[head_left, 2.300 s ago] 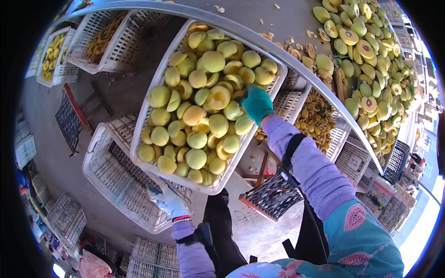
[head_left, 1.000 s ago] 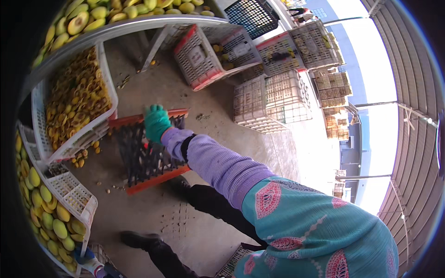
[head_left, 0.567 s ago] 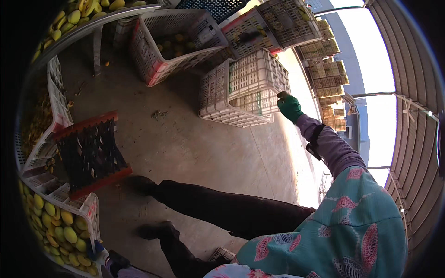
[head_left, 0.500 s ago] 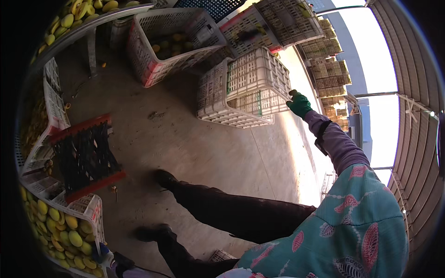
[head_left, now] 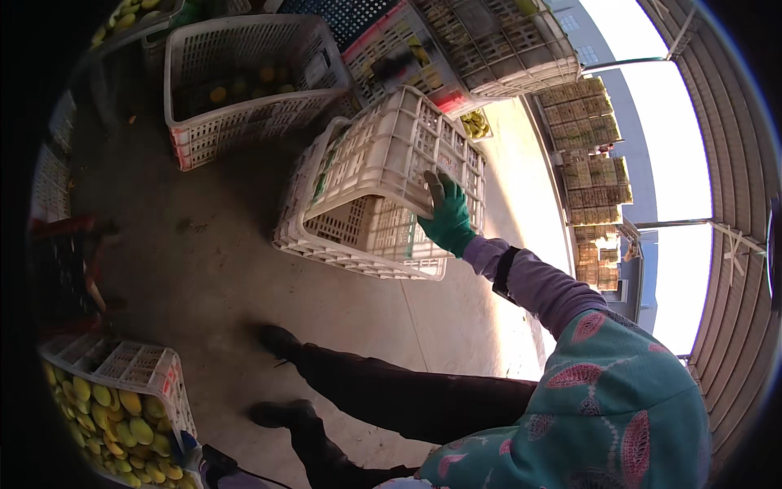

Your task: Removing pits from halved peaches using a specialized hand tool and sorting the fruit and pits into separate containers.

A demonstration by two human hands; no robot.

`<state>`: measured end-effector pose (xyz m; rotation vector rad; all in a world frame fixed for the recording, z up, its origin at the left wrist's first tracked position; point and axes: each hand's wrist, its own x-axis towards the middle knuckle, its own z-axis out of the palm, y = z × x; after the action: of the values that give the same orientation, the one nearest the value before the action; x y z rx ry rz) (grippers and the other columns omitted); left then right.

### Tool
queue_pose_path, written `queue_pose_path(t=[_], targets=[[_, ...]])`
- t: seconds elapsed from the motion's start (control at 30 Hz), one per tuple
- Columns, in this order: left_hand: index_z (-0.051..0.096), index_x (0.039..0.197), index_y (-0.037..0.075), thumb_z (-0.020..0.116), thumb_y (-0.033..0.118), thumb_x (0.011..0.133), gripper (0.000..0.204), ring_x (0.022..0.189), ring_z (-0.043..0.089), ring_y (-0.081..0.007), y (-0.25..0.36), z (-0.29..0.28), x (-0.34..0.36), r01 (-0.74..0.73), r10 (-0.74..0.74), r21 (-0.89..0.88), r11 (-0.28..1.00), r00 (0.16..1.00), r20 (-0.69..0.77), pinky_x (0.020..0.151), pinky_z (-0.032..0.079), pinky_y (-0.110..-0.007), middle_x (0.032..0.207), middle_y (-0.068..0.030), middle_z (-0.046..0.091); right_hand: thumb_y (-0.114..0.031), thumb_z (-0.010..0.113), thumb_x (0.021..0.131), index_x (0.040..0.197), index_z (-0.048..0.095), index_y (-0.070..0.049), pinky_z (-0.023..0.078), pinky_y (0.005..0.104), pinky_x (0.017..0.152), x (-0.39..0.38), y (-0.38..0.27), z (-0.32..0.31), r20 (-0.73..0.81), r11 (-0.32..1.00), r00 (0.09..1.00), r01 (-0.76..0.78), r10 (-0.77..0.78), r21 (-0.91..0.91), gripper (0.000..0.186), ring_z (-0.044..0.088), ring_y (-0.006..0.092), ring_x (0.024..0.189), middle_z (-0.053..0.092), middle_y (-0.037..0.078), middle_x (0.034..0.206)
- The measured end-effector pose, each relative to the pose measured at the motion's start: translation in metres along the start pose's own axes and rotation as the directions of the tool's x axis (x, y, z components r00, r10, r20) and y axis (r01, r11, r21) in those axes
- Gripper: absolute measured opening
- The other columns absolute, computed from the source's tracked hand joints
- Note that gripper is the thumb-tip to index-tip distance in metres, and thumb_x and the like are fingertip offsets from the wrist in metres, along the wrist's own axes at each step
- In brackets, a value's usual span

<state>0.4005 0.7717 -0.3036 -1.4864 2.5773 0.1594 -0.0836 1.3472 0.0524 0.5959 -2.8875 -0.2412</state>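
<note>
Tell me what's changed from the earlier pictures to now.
The right hand has gone from the fruit to the woven stool, then to the tipped white crate, where its fingers now touch the edge. The view has swung rightward, leaving the stool at the left rim. The left hand, mostly hidden, stays beside the fruit-filled crate.

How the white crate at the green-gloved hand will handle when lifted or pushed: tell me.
The white crate is probably stiff, given its ribbed, square-cornered lattice. It is likely light for its size, being so full of gaps. Its flat, boxy sides should make it slide rather than roll.
</note>
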Motion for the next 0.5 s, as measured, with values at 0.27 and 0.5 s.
queue_pose_path(t=[0.27, 0.5], targets=[[0.065, 0.098, 0.006, 0.055, 0.03, 0.085, 0.029, 0.084, 0.064, -0.0215, 0.142, 0.052, -0.22, 0.288, -0.332, -0.503, 0.815, 0.943, 0.004, 0.074, 0.052, -0.033, 0.092, -0.0062, 0.068, -0.029, 0.077, 0.063, 0.134, 0.035, -0.01, 0.035, 0.0532, 0.092, -0.012, 0.011, 0.011, -0.133, 0.977, 0.985, 0.129, -0.107, 0.168, 0.084, 0.038, 0.0444, 0.114, 0.036, 0.028, 0.124], [0.06, 0.101, -0.003, 0.051, 0.014, 0.086, 0.025, 0.095, 0.06, -0.0293, 0.247, 0.103, -0.413, -0.034, -0.413, -0.505, -0.862, 0.623, 0.664, 0.086, 0.048, -0.042, 0.1, -0.0147, 0.063, -0.034, 0.076, 0.066, 0.131, 0.038, -0.006, 0.034, 0.0529, 0.092, -0.008, 0.014, 0.006, -0.141, 0.887, 0.978, 0.199, -0.153, 0.416, 0.081, 0.037, 0.0461, 0.112, 0.035, 0.03, 0.122]])
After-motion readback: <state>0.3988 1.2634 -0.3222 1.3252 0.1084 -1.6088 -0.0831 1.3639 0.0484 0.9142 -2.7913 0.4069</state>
